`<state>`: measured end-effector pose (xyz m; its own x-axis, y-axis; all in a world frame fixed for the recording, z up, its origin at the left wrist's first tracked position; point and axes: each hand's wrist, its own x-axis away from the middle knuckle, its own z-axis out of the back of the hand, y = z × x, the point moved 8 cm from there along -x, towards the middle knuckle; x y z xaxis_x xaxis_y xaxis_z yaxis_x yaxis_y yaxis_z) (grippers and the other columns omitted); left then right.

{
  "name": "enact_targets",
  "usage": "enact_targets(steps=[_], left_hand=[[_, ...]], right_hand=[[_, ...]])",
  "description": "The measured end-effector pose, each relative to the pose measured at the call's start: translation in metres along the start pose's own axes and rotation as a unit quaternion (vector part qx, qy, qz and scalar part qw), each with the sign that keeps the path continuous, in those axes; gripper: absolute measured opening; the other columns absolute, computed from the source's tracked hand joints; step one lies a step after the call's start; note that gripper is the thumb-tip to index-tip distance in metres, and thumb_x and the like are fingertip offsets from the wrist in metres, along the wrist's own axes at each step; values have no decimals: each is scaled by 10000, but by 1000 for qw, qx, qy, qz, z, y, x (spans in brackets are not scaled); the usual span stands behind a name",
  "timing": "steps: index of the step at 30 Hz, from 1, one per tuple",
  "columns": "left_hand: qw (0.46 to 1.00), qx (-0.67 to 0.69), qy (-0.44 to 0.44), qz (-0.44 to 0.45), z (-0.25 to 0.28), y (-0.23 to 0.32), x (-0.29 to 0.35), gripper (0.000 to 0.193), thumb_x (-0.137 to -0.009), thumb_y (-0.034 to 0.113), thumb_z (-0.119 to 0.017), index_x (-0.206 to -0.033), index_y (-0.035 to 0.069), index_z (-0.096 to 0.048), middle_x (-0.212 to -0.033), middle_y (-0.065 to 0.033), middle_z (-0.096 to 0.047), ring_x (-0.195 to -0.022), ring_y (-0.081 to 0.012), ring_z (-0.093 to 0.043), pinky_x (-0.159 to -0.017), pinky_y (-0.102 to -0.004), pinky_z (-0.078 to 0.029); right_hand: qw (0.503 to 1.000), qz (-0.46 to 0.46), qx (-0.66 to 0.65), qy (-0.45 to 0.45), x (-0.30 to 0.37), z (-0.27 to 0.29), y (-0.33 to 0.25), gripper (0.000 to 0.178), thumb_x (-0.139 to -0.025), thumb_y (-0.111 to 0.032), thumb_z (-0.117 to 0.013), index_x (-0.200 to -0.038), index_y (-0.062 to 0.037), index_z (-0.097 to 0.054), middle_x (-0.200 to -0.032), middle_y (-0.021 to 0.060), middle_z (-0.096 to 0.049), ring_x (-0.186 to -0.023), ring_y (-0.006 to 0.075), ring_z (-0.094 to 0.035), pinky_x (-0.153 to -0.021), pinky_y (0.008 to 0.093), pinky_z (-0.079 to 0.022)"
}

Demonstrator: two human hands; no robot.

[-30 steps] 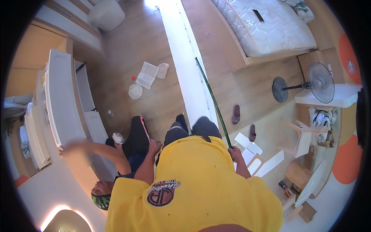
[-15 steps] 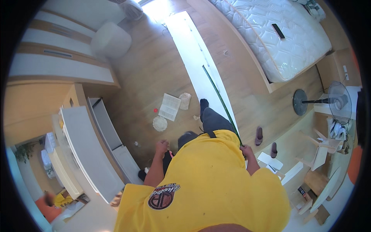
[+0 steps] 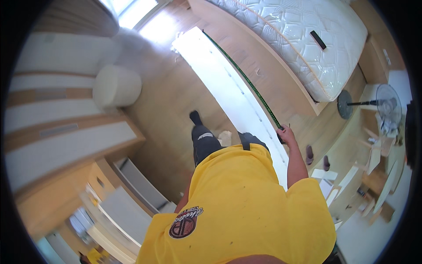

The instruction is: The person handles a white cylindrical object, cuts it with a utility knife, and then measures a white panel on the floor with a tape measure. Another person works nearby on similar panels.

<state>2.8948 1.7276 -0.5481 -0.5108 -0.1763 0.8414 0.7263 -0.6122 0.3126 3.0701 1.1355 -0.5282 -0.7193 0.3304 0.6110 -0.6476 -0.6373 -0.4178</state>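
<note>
My right hand (image 3: 288, 134) is closed around the case of a tape measure, beside the right edge of a long white board on the floor. The tape's green blade (image 3: 251, 85) runs out from that hand toward the board's far end, close along its right edge. Whether the blade touches the board, I cannot tell. Faint marks or fittings run in a line down the white board (image 3: 215, 77). Of my left arm only part of the forearm (image 3: 184, 199) shows; the hand is hidden behind my yellow shirt.
A plastic-wrapped mattress (image 3: 303, 48) on a wooden bed frame stands to the right, bearing a dark oblong object (image 3: 318, 40). Farther right are a standing fan (image 3: 345, 104), slippers (image 3: 309, 155) and wooden furniture parts (image 3: 382, 187). A white pouf (image 3: 118, 86) and cabinets line the left.
My right hand has moved forward with the tape measure, and its blade now reaches near the board's far end. My left hand has gone out of view. My left foot has stepped forward.
</note>
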Motion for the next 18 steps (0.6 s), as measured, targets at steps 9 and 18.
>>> enact_targets(steps=[9, 18], left_hand=[[971, -27, 231, -49, 382, 80, -196, 265, -867, 220, -600, -961, -3, -708, -768, -90, -657, -664, -168, -601, -615, -348, -491], [970, -102, 97, -199, 457, 325, -270, 410, -866, 263, -619, -1137, -41, -667, -1007, -193, -718, -924, -278, -698, -822, -363, -529]], right_hand=[[975, -164, -137, -53, 104, -151, -46, 518, -786, -276, -715, -1230, -23, -634, -832, 105, -667, -728, 161, -620, -664, 324, -516], [943, -223, -244, -30, 105, -219, -126, 380, -793, -234, -698, -1100, -10, -684, -790, 73, -645, -668, 159, -603, -584, 309, -482]])
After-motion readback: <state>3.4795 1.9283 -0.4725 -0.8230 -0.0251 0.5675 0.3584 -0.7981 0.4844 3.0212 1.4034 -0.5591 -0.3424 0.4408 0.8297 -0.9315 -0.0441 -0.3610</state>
